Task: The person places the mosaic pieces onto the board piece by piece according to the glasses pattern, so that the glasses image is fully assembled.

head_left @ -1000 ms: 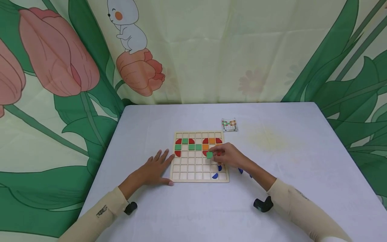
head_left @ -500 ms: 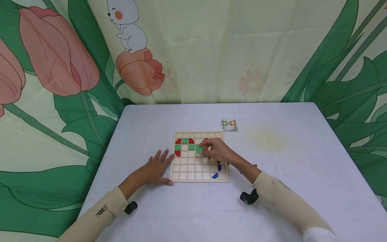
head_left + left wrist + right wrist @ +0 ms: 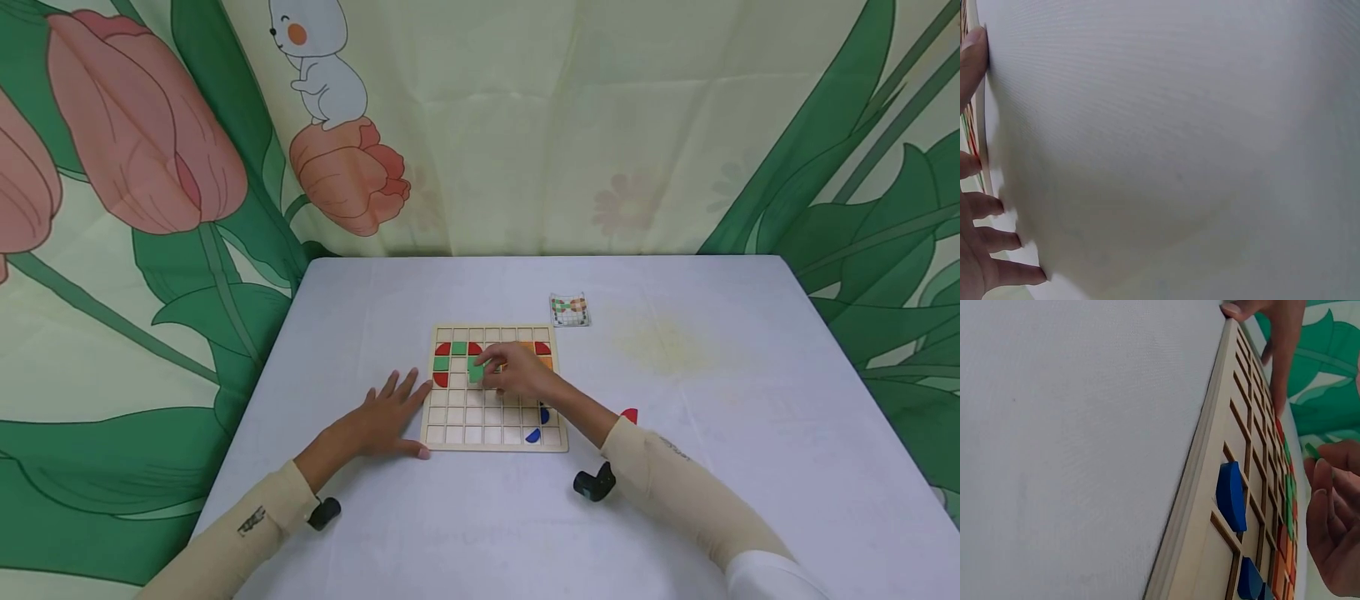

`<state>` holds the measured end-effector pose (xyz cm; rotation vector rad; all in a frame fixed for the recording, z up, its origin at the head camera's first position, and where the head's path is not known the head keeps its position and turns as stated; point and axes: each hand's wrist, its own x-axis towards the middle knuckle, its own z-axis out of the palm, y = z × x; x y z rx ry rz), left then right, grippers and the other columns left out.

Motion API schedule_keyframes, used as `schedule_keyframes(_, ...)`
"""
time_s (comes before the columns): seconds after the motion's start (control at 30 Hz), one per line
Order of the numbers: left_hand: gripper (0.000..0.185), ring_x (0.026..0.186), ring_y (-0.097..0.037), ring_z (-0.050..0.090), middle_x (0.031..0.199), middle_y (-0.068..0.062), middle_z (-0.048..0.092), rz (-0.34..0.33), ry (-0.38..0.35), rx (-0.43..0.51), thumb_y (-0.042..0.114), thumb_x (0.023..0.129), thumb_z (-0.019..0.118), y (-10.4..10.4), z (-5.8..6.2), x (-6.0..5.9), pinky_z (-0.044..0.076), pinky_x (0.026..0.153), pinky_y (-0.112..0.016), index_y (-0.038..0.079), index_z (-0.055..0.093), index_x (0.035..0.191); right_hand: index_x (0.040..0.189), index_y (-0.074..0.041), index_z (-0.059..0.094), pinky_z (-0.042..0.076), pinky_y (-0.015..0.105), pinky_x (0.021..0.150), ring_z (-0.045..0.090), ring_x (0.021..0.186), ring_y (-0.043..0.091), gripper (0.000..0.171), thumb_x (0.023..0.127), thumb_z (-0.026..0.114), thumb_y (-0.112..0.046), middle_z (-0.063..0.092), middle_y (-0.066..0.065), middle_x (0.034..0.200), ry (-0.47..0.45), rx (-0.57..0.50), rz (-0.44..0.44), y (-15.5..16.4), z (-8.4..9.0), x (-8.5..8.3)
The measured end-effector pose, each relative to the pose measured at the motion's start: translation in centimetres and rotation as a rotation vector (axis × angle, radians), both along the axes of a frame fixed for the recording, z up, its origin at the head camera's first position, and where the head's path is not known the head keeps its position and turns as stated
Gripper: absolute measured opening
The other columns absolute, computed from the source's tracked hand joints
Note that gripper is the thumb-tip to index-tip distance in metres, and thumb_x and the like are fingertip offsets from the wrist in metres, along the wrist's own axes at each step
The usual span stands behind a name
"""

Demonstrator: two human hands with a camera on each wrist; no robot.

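Now the right hand (image 3: 517, 377) pinches a green square tile (image 3: 476, 372) over the wooden grid board (image 3: 465, 435), left hand (image 3: 386, 415) fingers spread flat beside it.

No words, brand names or numbers could be read anywhere in the views. The small card (image 3: 570, 310) lying on the bench (image 3: 712, 433) beyond the wooden grid board (image 3: 492, 442) carried only a tiny coloured grid pattern, with no lettering that could be made out. Each sleeve bore a small dark mark, one on the left sleeve (image 3: 252, 522) and one on the right sleeve (image 3: 673, 451), both too small and blurred to read. The backdrop (image 3: 525, 125) showed only drawn flowers, leaves and a cartoon animal.
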<state>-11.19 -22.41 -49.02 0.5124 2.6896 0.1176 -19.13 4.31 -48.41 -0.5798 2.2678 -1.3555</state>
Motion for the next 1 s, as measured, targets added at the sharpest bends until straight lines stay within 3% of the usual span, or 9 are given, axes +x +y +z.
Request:
schedule_keyframes(0.17, 0.112, 0.152, -0.05, 0.01, 0.168, -0.018, 0.012, -0.003, 0.008, 0.0, 0.069, 0.077, 0.073, -0.1, 0.0, 0.0, 0.027, 0.11, -0.073, 0.017, 0.021, 0.162, 0.114, -0.006, 0.071, 0.053, 0.027, 0.059, 0.064, 0.061, 0.023, 0.027, 0.087, 0.074, -0.006, 0.069, 0.005, 0.086, -0.003, 0.023, -0.005, -1.1, -0.4, 0.1)
schedule_keyframes(0.4, 0.113, 0.152, -0.05, 0.009, 0.169, -0.017, 0.011, -0.01, 0.007, -0.002, 0.071, 0.076, 0.071, -0.4, -0.2, 0.0, 0.027, 0.11, -0.073, 0.018, 0.02, 0.162, 0.109, -0.007, 0.073, 0.047, 0.025, 0.057, 0.057, 0.061, 0.013, 0.025, 0.085, 0.078, -0.009, 0.067, 0.001, 0.08, 0.056, 0.093, -0.022, -2.6, -1.1, 0.0)
schedule_keyframes(0.7, 0.113, 0.153, -0.048, 0.009, 0.169, -0.016, 0.01, -0.002, 0.007, 0.002, 0.073, 0.076, 0.071, -0.3, -0.3, 0.0, 0.027, 0.111, -0.073, 0.019, 0.02, 0.162, 0.107, -0.011, 0.075, 0.046, 0.026, 0.058, 0.06, 0.067, 0.014, 0.026, 0.084, 0.083, -0.02, 0.066, -0.003, 0.073, 0.132, 0.205, -0.04, -4.0, -1.3, 0.2)
schedule_keyframes(1.0, 0.114, 0.153, -0.048, 0.008, 0.169, -0.016, 0.01, 0.004, -0.005, 0.016, 0.072, 0.075, 0.071, -0.3, -0.2, -0.1, 0.026, 0.11, -0.074, 0.019, 0.02, 0.162, 0.108, -0.009, 0.075, 0.047, 0.026, 0.058, 0.059, 0.068, 0.012, 0.028, 0.084, 0.082, -0.02, 0.064, -0.004, 0.074, 0.209, 0.288, -0.039, -4.7, -1.2, 0.2)
